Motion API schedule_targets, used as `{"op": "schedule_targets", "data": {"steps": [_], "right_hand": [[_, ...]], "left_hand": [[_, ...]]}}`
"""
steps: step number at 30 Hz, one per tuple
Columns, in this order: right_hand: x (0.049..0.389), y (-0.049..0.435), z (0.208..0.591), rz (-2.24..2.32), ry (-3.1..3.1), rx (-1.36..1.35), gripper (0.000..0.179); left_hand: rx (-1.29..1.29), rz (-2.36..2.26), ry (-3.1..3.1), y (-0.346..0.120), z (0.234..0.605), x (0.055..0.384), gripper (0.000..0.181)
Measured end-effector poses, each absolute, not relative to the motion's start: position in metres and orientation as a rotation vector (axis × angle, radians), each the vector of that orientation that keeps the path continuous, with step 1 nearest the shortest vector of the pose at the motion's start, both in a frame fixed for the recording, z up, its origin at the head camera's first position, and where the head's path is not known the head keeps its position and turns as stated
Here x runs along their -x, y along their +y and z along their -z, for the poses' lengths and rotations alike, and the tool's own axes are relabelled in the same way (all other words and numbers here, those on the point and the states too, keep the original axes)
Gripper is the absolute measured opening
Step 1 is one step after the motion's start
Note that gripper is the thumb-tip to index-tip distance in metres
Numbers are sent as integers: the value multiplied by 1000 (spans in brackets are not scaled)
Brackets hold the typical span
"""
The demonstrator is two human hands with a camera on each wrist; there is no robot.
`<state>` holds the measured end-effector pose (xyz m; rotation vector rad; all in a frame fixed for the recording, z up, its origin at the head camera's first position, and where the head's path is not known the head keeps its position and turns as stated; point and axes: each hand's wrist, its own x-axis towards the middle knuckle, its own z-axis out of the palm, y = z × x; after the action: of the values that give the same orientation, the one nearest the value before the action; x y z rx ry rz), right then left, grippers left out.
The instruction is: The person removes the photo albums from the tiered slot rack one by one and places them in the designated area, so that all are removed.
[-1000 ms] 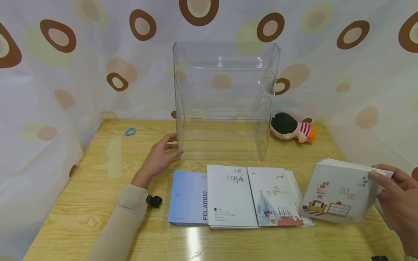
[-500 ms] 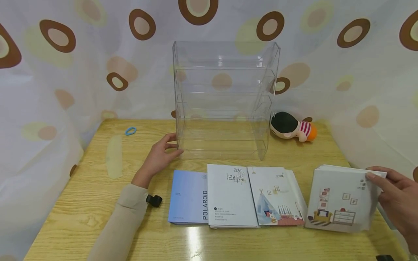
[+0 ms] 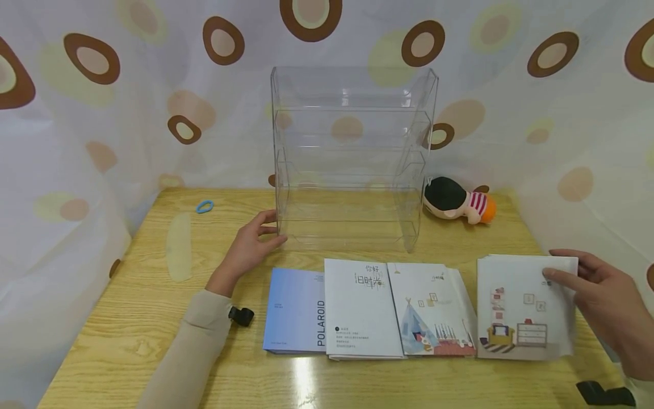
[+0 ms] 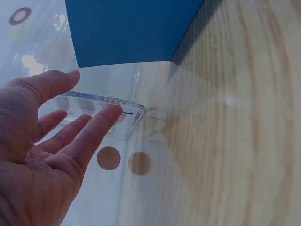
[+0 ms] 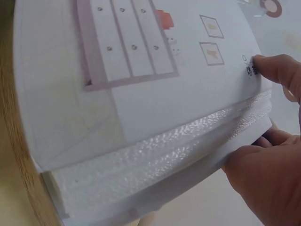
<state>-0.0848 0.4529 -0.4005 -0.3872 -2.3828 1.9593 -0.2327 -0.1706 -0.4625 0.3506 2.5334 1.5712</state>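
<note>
My right hand (image 3: 608, 298) pinches the upper right corner of a white photo album (image 3: 506, 284), thumb on the cover, fingers behind. Its cover shows a yellow armchair and a dresser; in the right wrist view its clear plastic pages (image 5: 155, 150) show along one side. The album's lower edge is close over the table, beside a tent-pictured album (image 3: 434, 309). A clear acrylic rack with stepped tiers (image 3: 352, 204) stands at the back. My left hand (image 3: 250, 244) rests against its lower left side with loose, fairly straight fingers (image 4: 94, 136).
A white album (image 3: 363, 318) and a blue POLAROID album (image 3: 293, 312) lie left of the tent one, overlapping in a row. A plush doll (image 3: 457, 199) lies right of the rack, a blue ring (image 3: 204, 207) at the back left. A patterned curtain (image 3: 153, 113) backs the wooden table (image 3: 128, 318).
My right hand has moved left and turned the album from a tilt to nearly square with the row, its left edge now beside the tent album. The left hand stays at the rack.
</note>
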Motion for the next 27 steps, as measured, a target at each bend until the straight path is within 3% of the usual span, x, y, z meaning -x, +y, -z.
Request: {"op": "schedule_targets", "data": {"steps": [14,27], "right_hand": [[103,443,405,-1561,-2680,445,81],[116,449,413,-1374,-2977,647,101]], "left_hand": [[-354,-1585,2523,-171,462,233,70],[-347,-1608,2511,-171,462,233,69]]}}
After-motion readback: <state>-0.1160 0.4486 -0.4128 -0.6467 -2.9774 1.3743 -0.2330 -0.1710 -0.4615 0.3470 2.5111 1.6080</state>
